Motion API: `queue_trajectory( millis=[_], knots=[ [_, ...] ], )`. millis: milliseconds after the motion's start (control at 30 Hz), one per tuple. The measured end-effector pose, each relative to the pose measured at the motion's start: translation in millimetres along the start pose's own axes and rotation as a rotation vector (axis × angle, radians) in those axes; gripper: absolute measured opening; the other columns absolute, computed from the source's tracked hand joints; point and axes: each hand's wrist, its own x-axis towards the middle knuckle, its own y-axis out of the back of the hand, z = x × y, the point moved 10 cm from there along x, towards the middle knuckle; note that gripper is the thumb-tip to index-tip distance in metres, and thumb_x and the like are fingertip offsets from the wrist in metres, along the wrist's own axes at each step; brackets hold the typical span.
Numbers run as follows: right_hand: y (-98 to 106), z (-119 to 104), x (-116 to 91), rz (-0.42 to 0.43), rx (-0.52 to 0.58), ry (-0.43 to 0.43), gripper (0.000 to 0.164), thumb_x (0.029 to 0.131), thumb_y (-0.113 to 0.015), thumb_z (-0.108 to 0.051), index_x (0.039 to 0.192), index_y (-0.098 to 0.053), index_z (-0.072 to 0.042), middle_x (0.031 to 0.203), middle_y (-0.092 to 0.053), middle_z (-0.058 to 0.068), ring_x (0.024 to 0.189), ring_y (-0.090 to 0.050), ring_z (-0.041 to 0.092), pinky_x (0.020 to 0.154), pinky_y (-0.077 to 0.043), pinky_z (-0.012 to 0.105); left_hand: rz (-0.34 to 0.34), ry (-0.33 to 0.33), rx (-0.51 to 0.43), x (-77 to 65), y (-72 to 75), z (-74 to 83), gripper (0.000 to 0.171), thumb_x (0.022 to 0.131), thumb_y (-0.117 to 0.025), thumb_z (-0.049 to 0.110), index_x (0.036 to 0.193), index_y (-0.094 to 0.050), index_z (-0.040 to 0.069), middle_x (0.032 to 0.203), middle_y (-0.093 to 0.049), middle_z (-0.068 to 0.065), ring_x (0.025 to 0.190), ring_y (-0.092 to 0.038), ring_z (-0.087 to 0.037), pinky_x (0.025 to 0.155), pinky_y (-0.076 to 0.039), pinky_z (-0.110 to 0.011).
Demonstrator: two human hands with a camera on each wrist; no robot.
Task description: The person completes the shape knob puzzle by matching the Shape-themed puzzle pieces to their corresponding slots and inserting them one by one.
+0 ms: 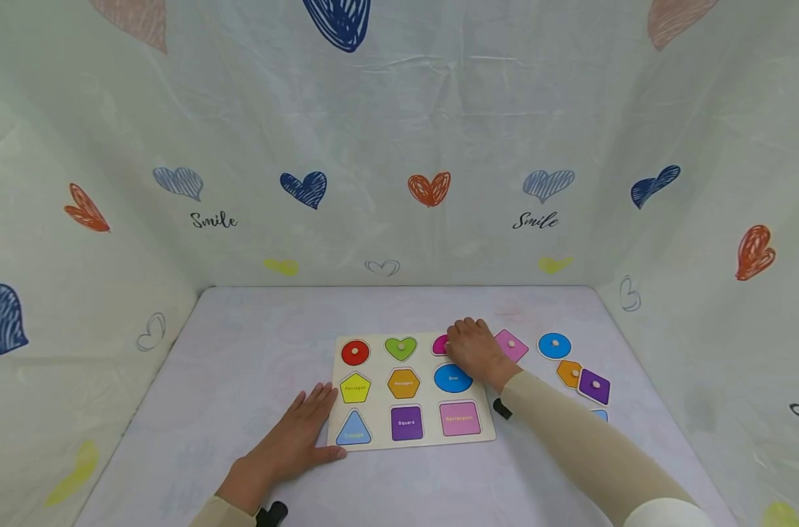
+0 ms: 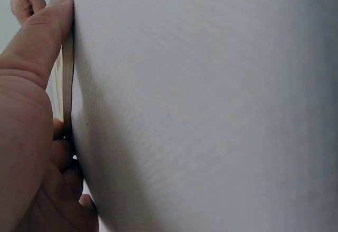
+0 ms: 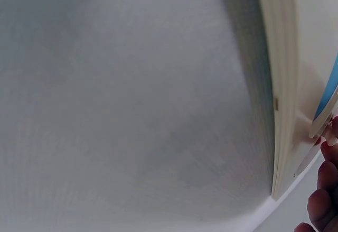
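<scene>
A wooden shape puzzle board [image 1: 379,435] lies flat on the table. My left hand [image 1: 296,439] rests at its left side, fingers straight, thumb [image 2: 39,42] touching the edge. My right hand [image 1: 474,348] is over the upper right corner, its fingertips [image 3: 330,152] pinching a small knob. Beneath them, mostly hidden, is a magenta puzzle piece [image 1: 440,345]. A red circle [image 1: 355,353] and a green heart [image 1: 400,349], both with knobs, sit in the top row. Below are labelled recesses, among them the blue oval [image 1: 453,378] and purple square [image 1: 407,423].
Loose knobbed pieces lie right of the board: a pink rectangle [image 1: 510,344], a blue oval [image 1: 554,345], an orange hexagon [image 1: 567,374] and a purple square [image 1: 594,386] overlapping it. The right sleeve partly hides a light blue piece [image 1: 600,415]. Heart-printed cloth walls [image 1: 373,234] surround the table.
</scene>
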Motion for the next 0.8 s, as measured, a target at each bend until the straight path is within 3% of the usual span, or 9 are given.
queue_trajectory(
  millis=[800],
  knots=[
    [-2.3, 1.7, -0.2, -0.036, 0.045, -0.051, 0.038, 0.105, -0.066, -0.036, 0.127, -0.063, -0.005, 0.117, -0.068, 0.011, 0.114, -0.061, 0.027, 0.102, -0.055, 0.045, 0.007, 0.001, -0.006, 1.1, 0.1, -0.9, 0.115, 0.078, -0.089, 0.054, 0.168, -0.029, 0.014, 0.175, -0.029, -0.004, 0.164, -0.018, -0.029, 0.133, -0.013, -0.053]
  ],
)
